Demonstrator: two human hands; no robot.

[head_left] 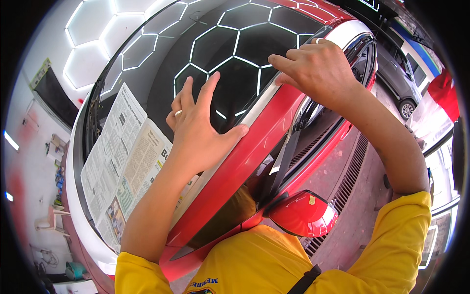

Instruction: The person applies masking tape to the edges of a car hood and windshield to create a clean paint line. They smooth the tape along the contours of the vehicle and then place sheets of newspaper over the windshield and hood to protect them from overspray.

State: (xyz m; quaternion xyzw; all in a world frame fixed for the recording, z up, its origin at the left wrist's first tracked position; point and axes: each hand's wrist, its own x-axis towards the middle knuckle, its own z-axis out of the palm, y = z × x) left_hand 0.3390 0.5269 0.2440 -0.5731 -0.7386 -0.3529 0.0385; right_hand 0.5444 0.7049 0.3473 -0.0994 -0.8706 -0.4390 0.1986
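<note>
Between the two hands, a pale strip ran along the edge where the dark windshield met the red pillar. Left hand open, fingers spread over the glass, thumb tip at the strip; could not tell whether it pressed. Right hand farther up the pillar, fingers curled near the strip's upper end; pinching or merely resting, could not tell. Left of and below the left hand, newspaper covered the lower glass.

Hazards, as judged: an uneven tug from the right hand could have skewed or creased the strip. The left forearm passed over the newspaper; a brush could have dragged the sheets loose. Each hand wore a ring, so a dropped knuckle might have scraped glass or gloss. Below the right hand, the red side mirror sat just beside the yellow shirt; leaning harder risked a knock.
</note>
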